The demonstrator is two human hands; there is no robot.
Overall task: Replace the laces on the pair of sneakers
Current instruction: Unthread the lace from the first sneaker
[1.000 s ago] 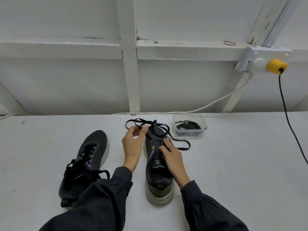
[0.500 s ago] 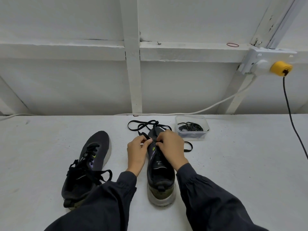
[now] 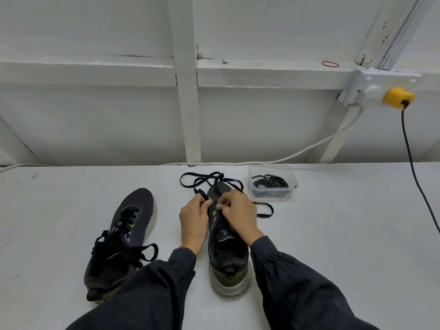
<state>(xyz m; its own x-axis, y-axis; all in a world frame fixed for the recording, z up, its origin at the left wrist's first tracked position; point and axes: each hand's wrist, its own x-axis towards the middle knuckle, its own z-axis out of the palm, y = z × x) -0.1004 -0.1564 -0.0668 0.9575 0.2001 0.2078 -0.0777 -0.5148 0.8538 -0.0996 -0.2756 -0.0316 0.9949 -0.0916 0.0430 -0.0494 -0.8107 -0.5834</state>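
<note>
**Lace work at the toe end of 1 sneaker**

Both hands meet over the far eyelets of the right sneaker (image 3: 227, 246), which stands on the tabletop (image 3: 333, 234) with its heel near the person and its toe pointing away. The left hand (image 3: 194, 222) pinches the black lace (image 3: 202, 179) just beside the left eyelet row. The right hand (image 3: 239, 215) has its fingers curled and pinches the edge of the shoe by the right eyelets; whether it also holds a lace end is hidden.

Most of the lace lies loose, looped on the tabletop beyond the toe, with 1 end trailing off to the right. The tongue nearer the heel shows no lace across it. So the work seems to be at the lowest eyelets: either the last of an old lace coming out or the start of a new 1 going in; I cannot tell which.

The next move likely calls for a firm pinch on the lace tip, with the other hand steadying the shoe.

The left sneaker (image 3: 133, 225) lies well apart, laced but untied. A clear tub (image 3: 252, 172) of black laces sits just right of the toe.
</note>
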